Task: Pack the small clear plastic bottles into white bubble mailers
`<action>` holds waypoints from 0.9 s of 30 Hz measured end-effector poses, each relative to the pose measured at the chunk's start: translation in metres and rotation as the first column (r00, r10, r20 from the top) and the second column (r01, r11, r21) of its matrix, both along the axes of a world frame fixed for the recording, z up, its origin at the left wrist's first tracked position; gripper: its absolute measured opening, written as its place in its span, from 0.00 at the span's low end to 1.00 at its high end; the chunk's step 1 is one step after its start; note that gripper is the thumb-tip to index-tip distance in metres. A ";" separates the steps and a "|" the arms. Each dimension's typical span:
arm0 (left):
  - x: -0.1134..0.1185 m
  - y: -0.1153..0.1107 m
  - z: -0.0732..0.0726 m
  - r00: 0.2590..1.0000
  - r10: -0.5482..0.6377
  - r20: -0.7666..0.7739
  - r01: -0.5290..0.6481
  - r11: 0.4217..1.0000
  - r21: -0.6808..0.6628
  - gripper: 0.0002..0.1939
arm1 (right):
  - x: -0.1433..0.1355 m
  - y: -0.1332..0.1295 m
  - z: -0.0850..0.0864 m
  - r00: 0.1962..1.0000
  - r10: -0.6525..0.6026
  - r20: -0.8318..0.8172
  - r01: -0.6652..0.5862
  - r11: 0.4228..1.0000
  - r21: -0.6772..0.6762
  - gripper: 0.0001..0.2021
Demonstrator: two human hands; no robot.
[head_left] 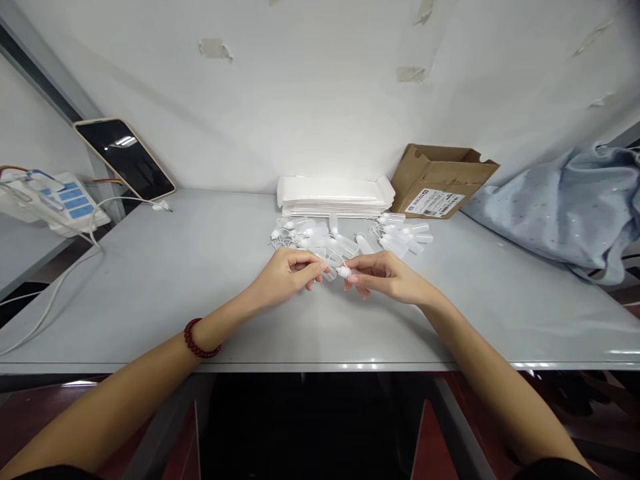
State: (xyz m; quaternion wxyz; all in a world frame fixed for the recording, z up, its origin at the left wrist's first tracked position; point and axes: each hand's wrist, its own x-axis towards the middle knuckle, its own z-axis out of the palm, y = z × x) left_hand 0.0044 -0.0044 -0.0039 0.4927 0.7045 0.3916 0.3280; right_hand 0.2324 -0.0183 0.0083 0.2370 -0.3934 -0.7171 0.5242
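Between the thumb and fingers of my right hand is a small translucent plastic bottle with a white cap, its capped end pointing left. My left hand is closed in a pinch just left of that cap. Whatever sits in the left fingertips is too small to make out, perhaps a thin cord. Right behind my hands lies a loose pile of similar white-capped bottles with thin white loops. A second, smaller group of bottles lies behind my right hand.
A stack of flat white cartons stands against the wall. Beside it are an open brown cardboard box and a light blue cloth bag. On the left, a phone leans near a power strip and a white cable.
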 end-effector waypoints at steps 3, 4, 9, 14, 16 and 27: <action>0.000 -0.001 0.001 1.000 0.003 -0.002 -0.003 1.000 0.000 0.10 | 0.000 0.000 0.000 1.000 0.001 0.002 -0.001 1.000 -0.002 0.15; -0.001 -0.001 0.001 1.000 0.004 -0.002 -0.004 1.000 0.000 0.10 | 0.000 0.000 0.000 1.000 0.002 0.002 -0.002 1.000 -0.003 0.15; -0.001 -0.002 0.001 1.000 0.004 0.005 -0.004 1.000 0.003 0.10 | -0.002 0.000 0.000 1.000 0.002 0.024 -0.002 1.000 0.008 0.14; 0.000 -0.001 0.001 1.000 0.004 0.005 -0.004 1.000 0.009 0.10 | -0.002 0.000 -0.001 1.000 0.003 0.018 -0.003 1.000 0.017 0.13; 0.000 -0.001 0.001 1.000 0.000 0.006 0.000 1.000 0.009 0.10 | -0.001 0.001 0.000 1.000 0.004 0.014 -0.004 1.000 0.018 0.13; 0.000 0.000 0.001 1.000 -0.007 0.006 0.007 1.000 0.013 0.10 | 0.000 0.001 -0.001 1.000 -0.002 0.020 0.002 1.000 0.013 0.13</action>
